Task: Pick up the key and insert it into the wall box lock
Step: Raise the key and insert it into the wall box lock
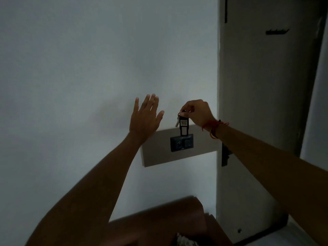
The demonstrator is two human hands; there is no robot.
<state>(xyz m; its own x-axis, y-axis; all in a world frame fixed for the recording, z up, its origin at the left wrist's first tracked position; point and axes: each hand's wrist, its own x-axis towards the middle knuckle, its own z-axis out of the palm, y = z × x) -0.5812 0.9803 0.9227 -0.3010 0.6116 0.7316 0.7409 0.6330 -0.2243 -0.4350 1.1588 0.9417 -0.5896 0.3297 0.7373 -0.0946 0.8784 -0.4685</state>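
Observation:
A pale rectangular wall box (159, 153) is mounted on the wall, with a dark panel (182, 143) in its middle. My right hand (197, 112) pinches the ring of a key set; a black key tag (183, 126) hangs straight down from it, its lower end touching the top of the dark panel. A small metal key (176, 123) dangles beside the tag. My left hand (145, 118) is open, fingers spread, palm toward the wall, just above the box's left top corner. Red threads circle my right wrist.
A white door frame (220, 86) and door (266, 77) stand right of the box, with a dark latch (225, 156) on the door edge. A brown wooden surface (168, 222) lies below. A dark hook rack (276, 31) hangs on the door.

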